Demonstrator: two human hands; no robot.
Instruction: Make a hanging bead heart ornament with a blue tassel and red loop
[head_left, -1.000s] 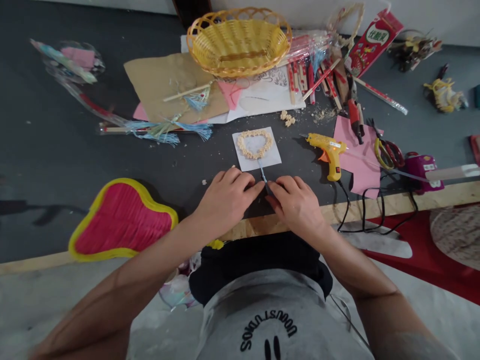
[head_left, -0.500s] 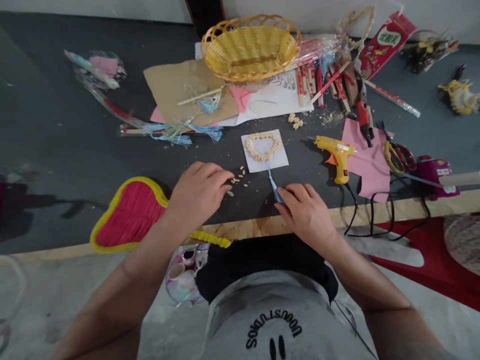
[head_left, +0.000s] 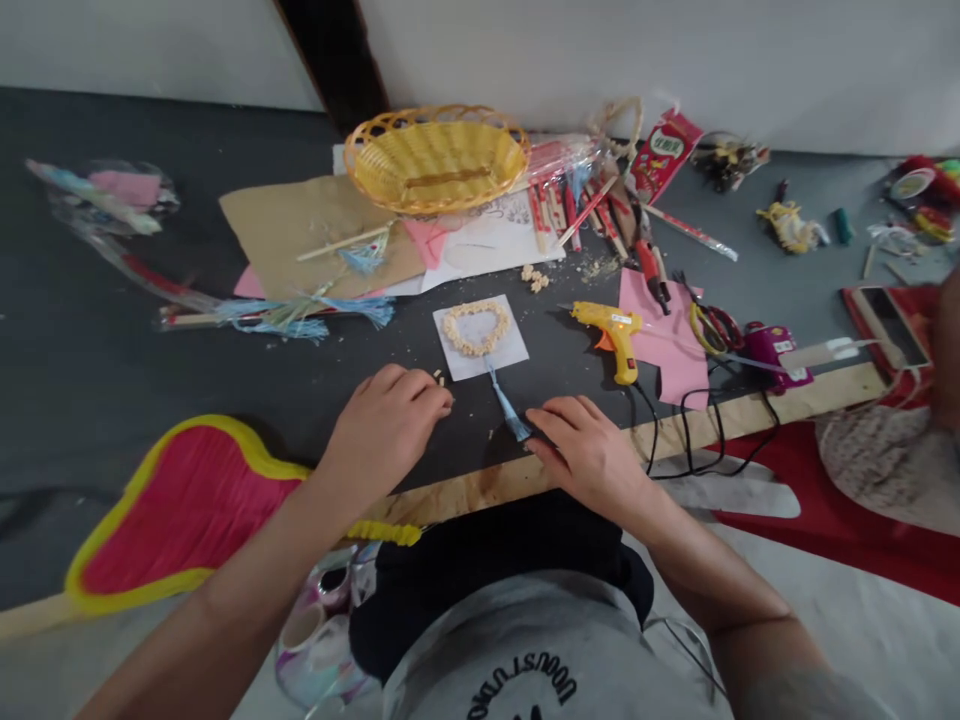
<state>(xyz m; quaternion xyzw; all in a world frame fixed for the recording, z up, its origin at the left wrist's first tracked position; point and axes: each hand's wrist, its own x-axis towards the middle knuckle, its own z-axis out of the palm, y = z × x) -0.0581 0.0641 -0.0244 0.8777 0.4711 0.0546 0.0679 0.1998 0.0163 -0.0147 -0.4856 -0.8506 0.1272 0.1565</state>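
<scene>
On a square of white paper (head_left: 517, 348) lies a heart-shaped ring of small pale pieces (head_left: 452, 335), with a light-blue tassel (head_left: 506, 405) hanging from its lower point towards me. My right hand (head_left: 589, 450) is at the tassel's loose end, thumb and forefinger parted beside the threads. Left of the paper, my left hand (head_left: 390, 425) rests low on the table with fingers curled together. Some tiny pale pieces (head_left: 439, 378) show at its fingertips; whatever is under the fingers is hidden.
A yellow glue gun (head_left: 611, 330) lies right of the paper, its black cord trailing over the table edge. Pink paper (head_left: 682, 385), scissors (head_left: 716, 330) and a yellow basket (head_left: 439, 170) are farther off. A red heart-shaped fan (head_left: 187, 510) sits left. Another person's arm (head_left: 946, 350) shows at far right.
The view has tilted up and turned right, so things appear lower and further left. My left hand has closed over the small pieces. My right finger and thumb have parted from the tassel end.
</scene>
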